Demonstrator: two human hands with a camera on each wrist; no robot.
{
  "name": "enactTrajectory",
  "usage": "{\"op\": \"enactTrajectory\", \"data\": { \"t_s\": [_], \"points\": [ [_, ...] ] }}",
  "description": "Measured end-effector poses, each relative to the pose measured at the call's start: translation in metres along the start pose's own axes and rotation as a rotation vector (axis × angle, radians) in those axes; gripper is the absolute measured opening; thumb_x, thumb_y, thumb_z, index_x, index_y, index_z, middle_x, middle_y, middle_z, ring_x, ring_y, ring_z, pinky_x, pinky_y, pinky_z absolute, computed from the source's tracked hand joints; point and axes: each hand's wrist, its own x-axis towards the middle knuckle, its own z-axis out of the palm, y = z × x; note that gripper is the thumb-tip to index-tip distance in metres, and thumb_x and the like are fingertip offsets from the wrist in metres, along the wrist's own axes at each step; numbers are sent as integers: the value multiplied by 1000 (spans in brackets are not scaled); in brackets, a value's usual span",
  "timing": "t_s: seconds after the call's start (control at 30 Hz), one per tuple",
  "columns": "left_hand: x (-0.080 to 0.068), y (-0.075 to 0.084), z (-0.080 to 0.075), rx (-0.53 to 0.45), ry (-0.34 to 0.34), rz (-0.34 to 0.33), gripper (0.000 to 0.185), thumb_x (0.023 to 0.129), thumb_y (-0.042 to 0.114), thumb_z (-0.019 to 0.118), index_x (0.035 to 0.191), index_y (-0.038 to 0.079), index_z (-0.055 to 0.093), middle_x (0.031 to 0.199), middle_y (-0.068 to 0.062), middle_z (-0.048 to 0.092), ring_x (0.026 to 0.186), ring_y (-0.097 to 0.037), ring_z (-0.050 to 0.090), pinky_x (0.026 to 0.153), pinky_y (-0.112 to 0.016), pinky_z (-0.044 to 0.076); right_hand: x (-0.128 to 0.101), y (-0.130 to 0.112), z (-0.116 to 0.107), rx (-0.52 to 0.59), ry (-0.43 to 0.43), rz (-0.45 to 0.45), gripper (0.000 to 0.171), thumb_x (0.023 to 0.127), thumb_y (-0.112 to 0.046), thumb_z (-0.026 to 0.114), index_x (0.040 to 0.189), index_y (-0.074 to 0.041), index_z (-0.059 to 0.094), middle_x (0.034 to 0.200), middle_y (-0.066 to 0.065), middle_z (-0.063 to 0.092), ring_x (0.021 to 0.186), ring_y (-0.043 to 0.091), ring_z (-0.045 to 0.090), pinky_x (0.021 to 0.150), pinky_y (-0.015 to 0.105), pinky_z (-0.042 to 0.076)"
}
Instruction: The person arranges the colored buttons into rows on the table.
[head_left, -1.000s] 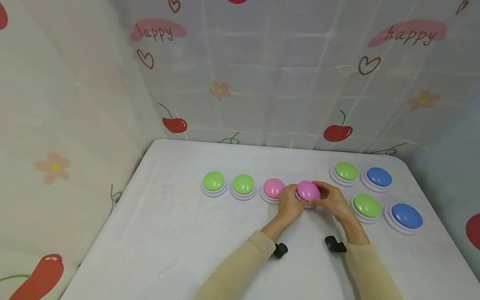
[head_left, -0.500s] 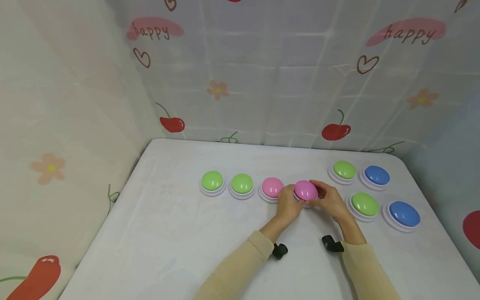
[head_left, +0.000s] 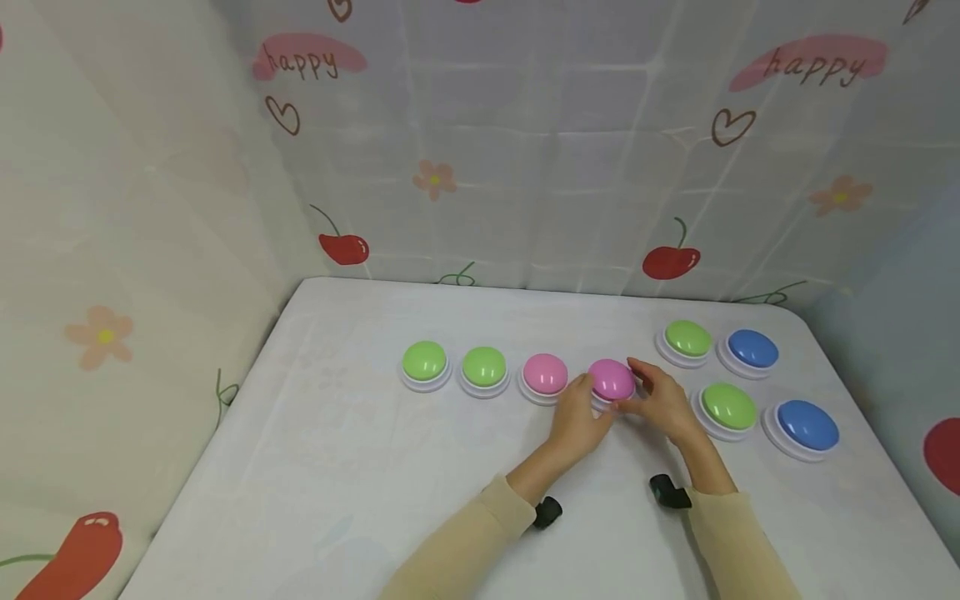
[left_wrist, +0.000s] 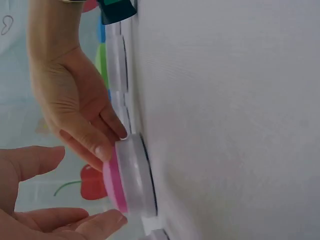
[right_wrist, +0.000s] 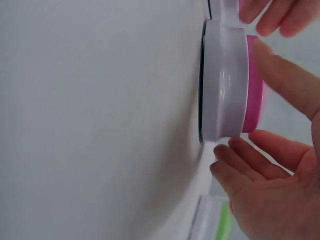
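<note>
A darker pink push button (head_left: 612,380) on a white round base sits between both hands. My left hand (head_left: 579,422) is at its left front side; in the left wrist view the left fingers (left_wrist: 102,226) are spread, thumb apart from the button. My right hand (head_left: 660,403) keeps thumb and fingers round the button's right side. In the right wrist view the right thumb (right_wrist: 280,75) overlaps the pink dome, with the other fingertips right at the base's edge. Immediately left stands a lighter pink push button (head_left: 545,374), in line with two green ones, the nearer being this green button (head_left: 483,367).
At the right stand a back green button (head_left: 688,338), a back blue button (head_left: 752,349), a front green button (head_left: 729,407) and a front blue button (head_left: 807,426). The white table (head_left: 337,467) meets a patterned curtain (head_left: 525,167) behind and at the sides.
My left hand has drawn back slightly toward the person, its fingers loosening from the darker pink button. The right hand stays round that button, which has hardly moved.
</note>
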Motion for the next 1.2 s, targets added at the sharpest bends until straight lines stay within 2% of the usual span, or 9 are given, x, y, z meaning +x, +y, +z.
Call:
{"op": "enactTrajectory", "data": {
  "t_s": [0.17,0.3,0.47,0.63,0.83,0.93,1.07,1.2],
  "points": [
    [-23,10,-26,-43,-101,27,56,88,17,71,136,-5,52,138,-16,57,131,-26,52,111,-33,43,-22,-11,-8,-121,69,-6,81,79,-14,81,144,7,38,145,32,42,134,49,39,108,58,37],
    [-39,18,-47,-103,-155,76,55,88,18,71,137,-1,53,136,-13,59,127,-23,56,103,-28,49,-44,-16,-24,-133,216,50,77,82,-17,79,146,3,40,146,30,42,132,50,41,104,60,40],
    [-56,21,-64,-203,-238,102,55,89,18,71,139,4,53,137,-8,59,124,-18,57,96,-19,51,-64,-7,-47,-47,437,222,76,87,-22,75,150,-5,37,153,22,37,139,43,37,110,54,36],
    [-69,19,-73,-225,-327,110,54,90,20,71,139,7,54,137,-6,60,123,-15,58,95,-18,50,-79,13,-59,79,545,411,78,89,-27,72,154,-14,30,160,10,28,147,32,29,118,43,29],
    [-77,14,-74,-226,-360,117,52,90,20,70,138,7,55,136,-7,61,121,-15,59,95,-19,50,-86,36,-61,172,507,522,81,91,-30,69,156,-12,23,162,10,23,149,31,25,119,39,27],
    [-80,13,-72,-205,-391,134,51,90,19,70,137,6,55,135,-6,61,121,-16,60,94,-19,51,-87,46,-61,260,480,553,85,90,-29,70,157,-12,20,163,8,19,150,29,21,119,34,26],
    [-83,11,-70,-172,-438,162,50,90,19,70,136,6,56,135,-4,62,119,-16,61,94,-18,51,-86,56,-61,343,451,550,90,89,-27,71,157,-12,15,164,8,13,151,27,16,119,31,22],
    [-85,11,-69,-172,-467,170,50,90,19,70,137,7,56,134,-4,62,119,-16,61,95,-20,51,-84,60,-61,333,415,516,92,89,-26,72,157,-8,12,163,15,12,151,30,16,118,27,23]
  ]
}}
